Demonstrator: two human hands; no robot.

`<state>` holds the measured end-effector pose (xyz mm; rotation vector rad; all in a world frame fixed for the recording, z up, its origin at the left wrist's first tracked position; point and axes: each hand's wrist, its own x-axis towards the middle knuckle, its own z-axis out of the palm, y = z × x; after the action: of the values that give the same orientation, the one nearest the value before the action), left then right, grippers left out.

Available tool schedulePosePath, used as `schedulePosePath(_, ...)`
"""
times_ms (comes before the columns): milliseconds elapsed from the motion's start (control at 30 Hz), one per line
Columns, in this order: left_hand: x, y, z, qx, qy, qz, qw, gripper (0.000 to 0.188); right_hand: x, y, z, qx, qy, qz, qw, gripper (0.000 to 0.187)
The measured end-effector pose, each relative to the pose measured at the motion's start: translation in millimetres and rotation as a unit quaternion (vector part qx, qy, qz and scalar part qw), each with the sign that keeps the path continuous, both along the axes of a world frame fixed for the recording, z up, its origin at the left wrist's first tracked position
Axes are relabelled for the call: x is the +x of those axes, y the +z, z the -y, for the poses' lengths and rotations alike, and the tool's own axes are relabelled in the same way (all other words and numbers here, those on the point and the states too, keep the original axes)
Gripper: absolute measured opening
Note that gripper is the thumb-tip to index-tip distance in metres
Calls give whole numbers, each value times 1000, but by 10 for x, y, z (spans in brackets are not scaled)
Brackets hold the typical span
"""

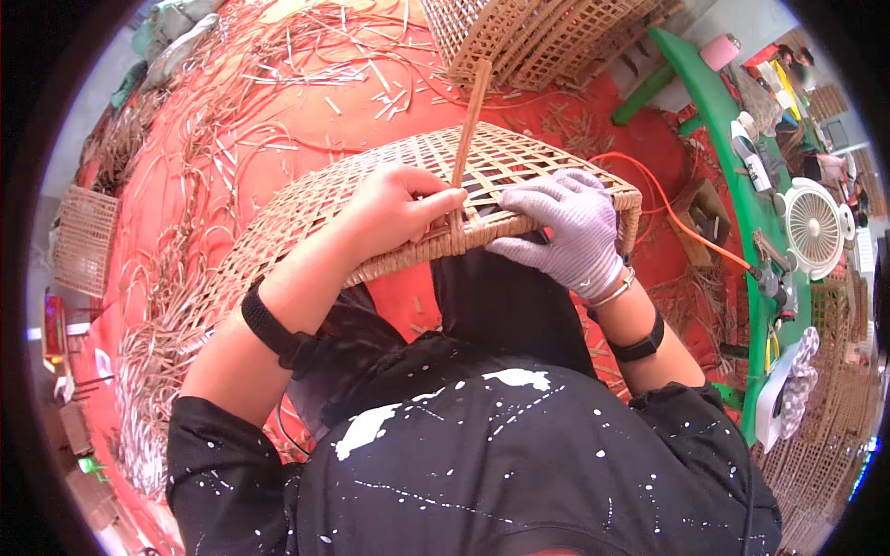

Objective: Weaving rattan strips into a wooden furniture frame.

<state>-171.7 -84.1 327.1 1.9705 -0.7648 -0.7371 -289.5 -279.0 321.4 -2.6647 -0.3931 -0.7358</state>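
Observation:
A large woven rattan basket (371,176) lies across my lap, its open lattice facing up and its wrapped rim towards me. From the rim a flat brown rattan strip (471,120) stands up, tilted slightly right. My bare left hand (403,208) is closed, thumb and fingertips pinching around the strip's base at the rim. My right hand (565,222), in a pale lavender knit glove, grips the rim just right of the strip, fingers over the weave and thumb at the near edge. Part of the basket's underside is hidden.
Loose strips and scraps (362,79) litter the red floor. More woven baskets (528,46) are stacked at the far side. To the right, a green table (709,102) bears a white fan (814,227) and tools. An orange cord (667,199) runs towards it.

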Motion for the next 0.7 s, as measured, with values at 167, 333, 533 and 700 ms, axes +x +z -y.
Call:
schedulePosePath(167,-12,3,-16,18,17,9,1000,25,12,60,-35,-9,1,4,1000,40)
schedulePosePath(333,-40,-5,-35,-123,-17,254,959,20,-4,90,-210,87,41,-25,995,23)
schedulePosePath(533,-95,90,-78,-221,21,298,928,11,37,87,-440,117,8,-37,992,17)
schedulePosePath(700,-103,105,-75,-257,7,304,917,10,78,124,-545,188,14,-132,973,19)
